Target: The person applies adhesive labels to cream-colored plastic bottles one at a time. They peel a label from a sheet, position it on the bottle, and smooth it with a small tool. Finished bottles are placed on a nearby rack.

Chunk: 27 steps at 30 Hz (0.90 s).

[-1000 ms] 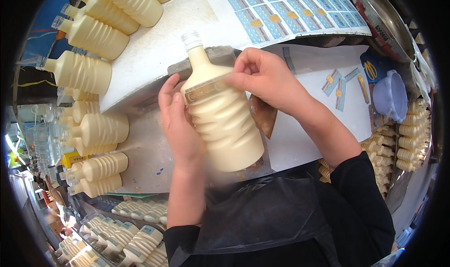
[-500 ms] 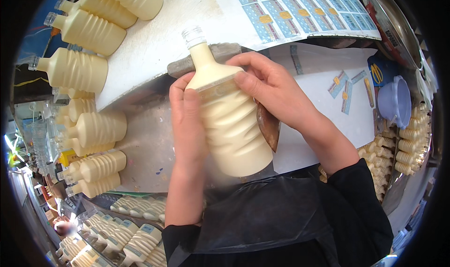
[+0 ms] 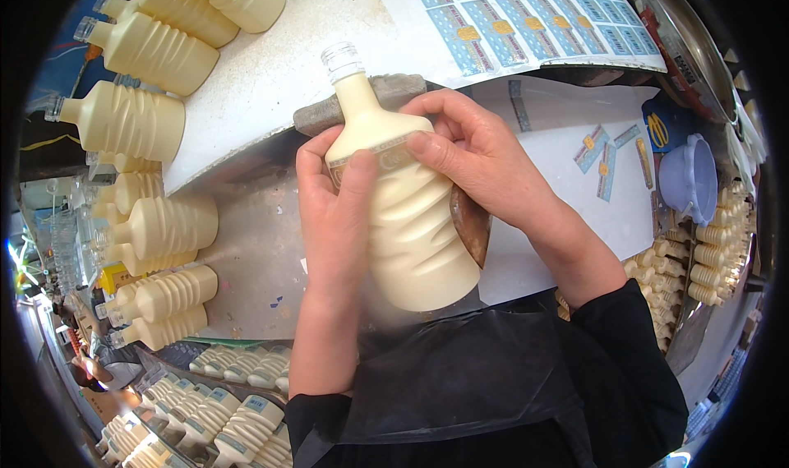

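Note:
A cream bottle with wavy ridges and a clear threaded neck lies tilted in front of me, its neck pointing away over a grey pad. Across its shoulder runs a thin see-through label strip with pale lettering. My left hand grips the left side, thumb lying on the strip. On the right, my right hand holds the shoulder with bent fingers behind and its thumb pressed on the strip's right part. Beside the bottle's right edge sits a brown, worn piece, partly hidden.
Similar bottles line the left edge, and more lie at the lower left. Label sheets cover the far table. At right are loose labels, yellow scissors handles, a lavender bucket and a metal pan.
My left thumb has slid right along the strip, toward the bottle's middle. The right hand and bottle have barely shifted.

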Each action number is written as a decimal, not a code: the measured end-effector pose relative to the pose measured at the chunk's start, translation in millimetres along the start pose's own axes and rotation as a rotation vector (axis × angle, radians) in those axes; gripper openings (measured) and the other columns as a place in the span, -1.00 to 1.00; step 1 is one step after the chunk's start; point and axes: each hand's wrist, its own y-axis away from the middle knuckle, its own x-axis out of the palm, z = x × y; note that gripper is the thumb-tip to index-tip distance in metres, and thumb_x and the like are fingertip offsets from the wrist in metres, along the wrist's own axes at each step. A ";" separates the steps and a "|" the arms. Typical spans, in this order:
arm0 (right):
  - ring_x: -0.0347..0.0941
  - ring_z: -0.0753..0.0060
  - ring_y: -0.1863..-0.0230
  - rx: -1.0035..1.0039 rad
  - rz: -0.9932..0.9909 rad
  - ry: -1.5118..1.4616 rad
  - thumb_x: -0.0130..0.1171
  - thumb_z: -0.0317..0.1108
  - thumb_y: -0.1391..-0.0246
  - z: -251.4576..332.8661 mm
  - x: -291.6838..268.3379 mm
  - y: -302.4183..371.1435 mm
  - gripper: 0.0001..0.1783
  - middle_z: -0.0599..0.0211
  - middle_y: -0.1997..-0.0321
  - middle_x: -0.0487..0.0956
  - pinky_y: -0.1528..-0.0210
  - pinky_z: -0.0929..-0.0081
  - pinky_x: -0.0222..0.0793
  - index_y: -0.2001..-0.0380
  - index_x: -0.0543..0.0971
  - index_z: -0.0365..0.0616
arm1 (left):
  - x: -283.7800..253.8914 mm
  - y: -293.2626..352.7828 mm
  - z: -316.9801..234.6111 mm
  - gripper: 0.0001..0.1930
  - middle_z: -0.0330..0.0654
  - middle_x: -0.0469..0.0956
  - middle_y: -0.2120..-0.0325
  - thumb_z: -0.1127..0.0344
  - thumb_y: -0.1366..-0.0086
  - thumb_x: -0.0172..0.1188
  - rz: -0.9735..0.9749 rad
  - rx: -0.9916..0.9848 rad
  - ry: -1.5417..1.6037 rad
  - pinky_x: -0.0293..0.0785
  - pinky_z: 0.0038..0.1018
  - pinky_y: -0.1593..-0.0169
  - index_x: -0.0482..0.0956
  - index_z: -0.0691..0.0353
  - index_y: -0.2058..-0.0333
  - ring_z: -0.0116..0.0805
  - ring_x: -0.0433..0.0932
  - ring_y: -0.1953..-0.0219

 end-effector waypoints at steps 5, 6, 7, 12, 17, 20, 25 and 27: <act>0.38 0.80 0.31 0.041 0.052 -0.212 0.10 -0.27 -0.41 3.0 -5.5 -2.8 -0.69 0.54 0.30 0.54 0.25 0.73 0.36 -0.09 0.52 -0.20 | 1.4 0.5 0.5 -0.49 -0.04 0.47 -0.03 0.16 -0.46 0.22 -0.009 0.004 -0.046 0.46 -0.44 -0.12 0.29 0.34 -0.19 -0.40 0.47 -0.02; 0.39 0.79 0.30 0.062 0.083 -0.272 0.09 -0.28 -0.42 4.6 -8.3 -3.1 -0.70 0.53 0.28 0.55 0.23 0.72 0.37 -0.09 0.52 -0.20 | 1.3 0.6 0.2 -0.49 -0.04 0.47 -0.03 0.15 -0.46 0.21 -0.013 0.004 -0.052 0.46 -0.43 -0.13 0.29 0.34 -0.19 -0.40 0.47 -0.03; 0.41 0.79 0.28 0.048 0.072 -0.237 0.09 -0.28 -0.42 4.2 -7.6 -2.2 -0.70 0.52 0.26 0.56 0.21 0.71 0.38 -0.09 0.51 -0.20 | 1.7 0.9 0.0 -0.49 -0.05 0.47 -0.03 0.14 -0.47 0.20 -0.008 0.013 -0.053 0.45 -0.43 -0.13 0.29 0.34 -0.20 -0.40 0.47 -0.03; 0.45 0.76 0.20 -0.019 0.052 -0.102 0.10 -0.27 -0.42 -6.3 -2.1 -1.0 -0.69 0.47 0.20 0.58 0.12 0.67 0.42 -0.10 0.50 -0.20 | 4.2 1.0 -1.5 -0.49 -0.06 0.47 -0.05 0.14 -0.48 0.19 0.014 0.020 -0.061 0.44 -0.42 -0.15 0.29 0.34 -0.20 -0.39 0.46 -0.05; 0.46 0.75 0.19 -0.012 0.062 -0.091 0.11 -0.26 -0.41 -5.6 -3.0 -1.7 -0.69 0.46 0.20 0.59 0.11 0.68 0.41 -0.10 0.49 -0.20 | 4.0 1.6 -1.6 -0.50 -0.05 0.47 -0.06 0.15 -0.47 0.19 0.017 0.012 -0.046 0.44 -0.41 -0.15 0.29 0.34 -0.20 -0.38 0.46 -0.06; 0.46 0.75 0.19 -0.014 0.058 -0.102 0.11 -0.25 -0.41 -4.8 -2.3 -1.4 -0.68 0.45 0.19 0.59 0.11 0.67 0.41 -0.10 0.49 -0.20 | 3.6 1.4 -2.2 -0.50 -0.05 0.47 -0.06 0.16 -0.47 0.19 0.021 0.009 -0.046 0.44 -0.41 -0.15 0.30 0.33 -0.20 -0.39 0.46 -0.06; 0.45 0.74 0.19 -0.025 0.043 -0.112 0.12 -0.22 -0.39 -2.5 -2.0 -0.1 -0.67 0.46 0.20 0.59 0.11 0.66 0.40 -0.06 0.51 -0.21 | 2.2 1.2 -1.5 -0.53 -0.06 0.48 -0.04 0.17 -0.48 0.17 0.027 0.014 -0.048 0.44 -0.42 -0.14 0.30 0.32 -0.19 -0.40 0.47 -0.04; 0.43 0.74 0.23 -0.039 0.013 -0.085 0.16 -0.19 -0.36 1.7 -1.2 -1.8 -0.66 0.47 0.25 0.58 0.16 0.65 0.38 -0.02 0.53 -0.21 | 0.9 1.1 -1.2 -0.54 -0.08 0.48 -0.03 0.17 -0.49 0.15 0.041 0.027 -0.038 0.45 -0.43 -0.13 0.30 0.32 -0.19 -0.41 0.47 -0.03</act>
